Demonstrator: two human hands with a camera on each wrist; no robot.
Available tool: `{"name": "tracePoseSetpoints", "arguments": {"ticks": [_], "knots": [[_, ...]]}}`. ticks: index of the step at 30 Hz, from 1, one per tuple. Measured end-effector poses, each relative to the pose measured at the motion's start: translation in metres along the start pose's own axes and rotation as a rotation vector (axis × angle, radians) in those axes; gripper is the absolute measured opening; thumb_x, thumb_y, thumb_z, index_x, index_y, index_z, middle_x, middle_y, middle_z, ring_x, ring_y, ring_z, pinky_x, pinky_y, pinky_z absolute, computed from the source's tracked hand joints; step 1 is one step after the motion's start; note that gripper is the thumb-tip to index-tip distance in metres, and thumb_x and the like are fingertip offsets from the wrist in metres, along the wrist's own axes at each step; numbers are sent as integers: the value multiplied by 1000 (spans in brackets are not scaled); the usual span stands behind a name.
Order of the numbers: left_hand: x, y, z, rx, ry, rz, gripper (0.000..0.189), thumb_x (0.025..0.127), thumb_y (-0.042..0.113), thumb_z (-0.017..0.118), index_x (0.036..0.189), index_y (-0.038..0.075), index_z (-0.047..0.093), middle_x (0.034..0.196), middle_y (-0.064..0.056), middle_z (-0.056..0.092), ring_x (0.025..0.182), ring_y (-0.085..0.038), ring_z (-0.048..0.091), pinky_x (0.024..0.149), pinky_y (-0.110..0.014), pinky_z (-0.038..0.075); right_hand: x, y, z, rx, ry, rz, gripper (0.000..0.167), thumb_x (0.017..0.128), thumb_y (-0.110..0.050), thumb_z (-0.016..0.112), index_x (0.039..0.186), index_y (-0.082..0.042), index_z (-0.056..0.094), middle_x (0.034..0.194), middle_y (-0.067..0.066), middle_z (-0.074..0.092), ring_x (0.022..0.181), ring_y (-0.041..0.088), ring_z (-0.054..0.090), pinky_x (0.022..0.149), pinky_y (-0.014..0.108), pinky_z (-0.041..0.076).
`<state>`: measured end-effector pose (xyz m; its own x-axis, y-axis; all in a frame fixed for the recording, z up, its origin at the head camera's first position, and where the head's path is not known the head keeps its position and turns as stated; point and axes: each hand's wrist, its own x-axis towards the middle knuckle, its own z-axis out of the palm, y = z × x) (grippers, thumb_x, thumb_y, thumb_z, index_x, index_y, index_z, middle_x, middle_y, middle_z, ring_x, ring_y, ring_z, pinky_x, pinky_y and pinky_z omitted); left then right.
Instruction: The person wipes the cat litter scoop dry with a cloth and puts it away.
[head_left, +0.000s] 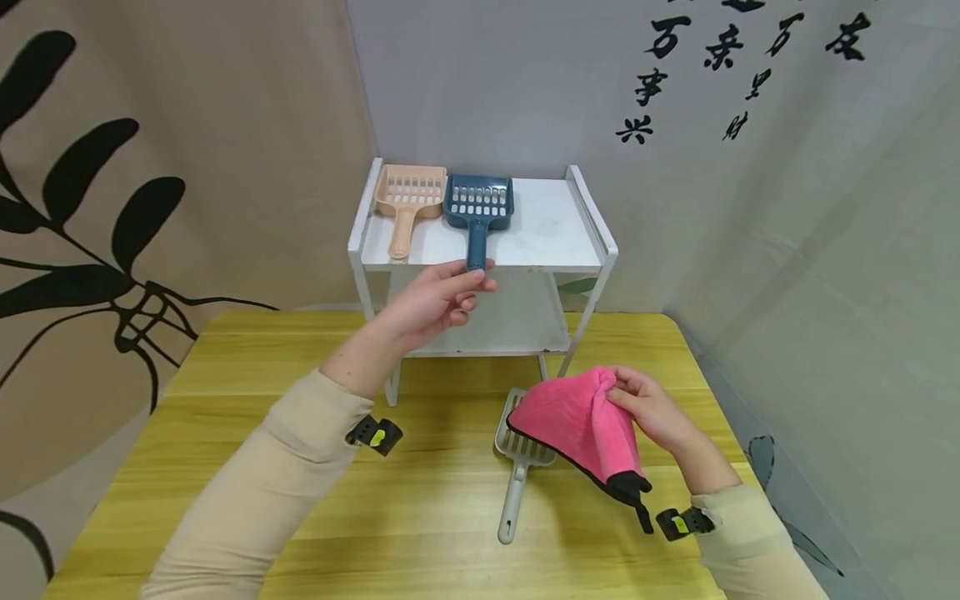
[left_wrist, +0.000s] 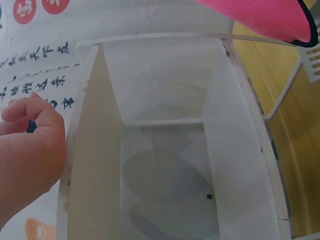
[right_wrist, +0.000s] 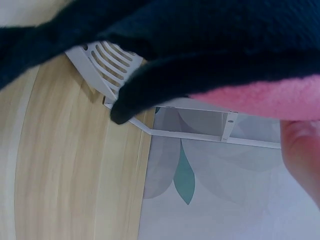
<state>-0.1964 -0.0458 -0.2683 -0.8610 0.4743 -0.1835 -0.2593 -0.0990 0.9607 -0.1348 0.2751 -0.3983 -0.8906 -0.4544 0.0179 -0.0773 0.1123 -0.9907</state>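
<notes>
In the head view my left hand [head_left: 435,304] pinches the handle end of a dark blue litter scoop [head_left: 477,237], whose slotted head lies on the top shelf of a white rack [head_left: 551,221]. A peach litter scoop [head_left: 401,229] lies on that shelf just to its left. My right hand [head_left: 652,408] grips a pink cloth [head_left: 566,417] with black edging, bunched at the top and hanging above the table. Partly behind the cloth, a grey litter scoop [head_left: 514,492] lies on the table. The left wrist view shows my left hand [left_wrist: 32,150] beside the shelf edge.
The rack stands at the back of a yellow wood-grain table [head_left: 435,517], with a lower shelf [head_left: 495,321] under the top one. Behind it hangs a light curtain [head_left: 487,92] with black characters and leaf prints.
</notes>
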Motion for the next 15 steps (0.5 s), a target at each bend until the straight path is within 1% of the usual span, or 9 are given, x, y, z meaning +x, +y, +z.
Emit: {"name": "tracePoseSetpoints", "arguments": {"ticks": [5,9,11,13,15], "knots": [[6,-2,0,4,21,14,40,101,19,39,139,5,38,88,5,59,56,-3,37,50,-14,30,-1,1,-1,2,3,-5,22,98,-4,42,105,-21,55,90,-12,63,75,1,58,65,16,50],[9,-2,1,13,41,4,40,101,21,40,137,3,41,85,6,58,56,-3,37,49,-13,30,-1,2,-2,7,2,-7,21,98,-4,42,105,-20,55,90,-12,63,75,1,58,65,16,50],[10,-1,2,30,53,-12,37,101,24,40,131,3,46,83,6,58,55,-2,37,49,-13,30,-2,2,-2,7,2,-7,21,98,-4,42,105,-20,55,90,-12,63,75,1,58,65,16,50],[11,-1,3,48,63,-30,33,101,26,40,122,3,52,81,6,58,55,-2,37,48,-13,30,-2,3,-2,8,0,-8,21,98,-5,43,105,-20,55,90,-12,63,75,1,58,65,15,50],[12,-1,3,65,73,-48,29,101,28,40,110,6,55,79,6,58,55,-2,37,48,-13,31,-2,4,-3,11,-5,-14,21,98,-5,42,104,-20,55,91,-12,63,75,0,58,65,16,51]]}}
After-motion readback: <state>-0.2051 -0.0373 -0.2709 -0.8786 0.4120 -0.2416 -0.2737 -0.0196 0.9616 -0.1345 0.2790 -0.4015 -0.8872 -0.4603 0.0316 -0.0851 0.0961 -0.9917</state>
